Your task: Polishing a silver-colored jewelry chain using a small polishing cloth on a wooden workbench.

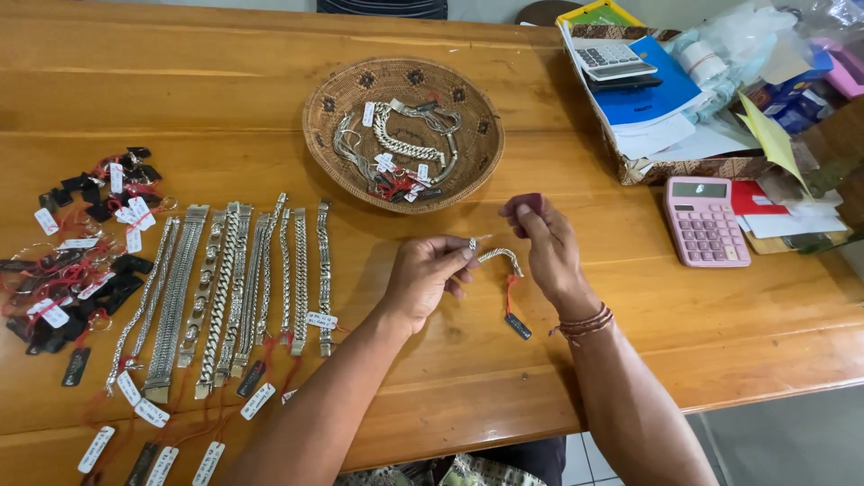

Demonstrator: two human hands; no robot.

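Note:
My left hand (430, 274) pinches one end of a short silver chain bracelet (498, 256) above the wooden table (225, 99). A red thread with a small dark tag (517, 325) hangs from the bracelet. My right hand (547, 247) is raised just right of the bracelet and grips a small dark red cloth (529, 202) between thumb and fingers. A cord bracelet sits on my right wrist.
A woven basket (342, 94) with several tagged silver chains lies behind my hands. Several silver bracelets (229, 288) lie in a row at the left, beside a pile of tagged rings (85, 252). A pink calculator (705, 220) and a box of papers (666, 99) stand right.

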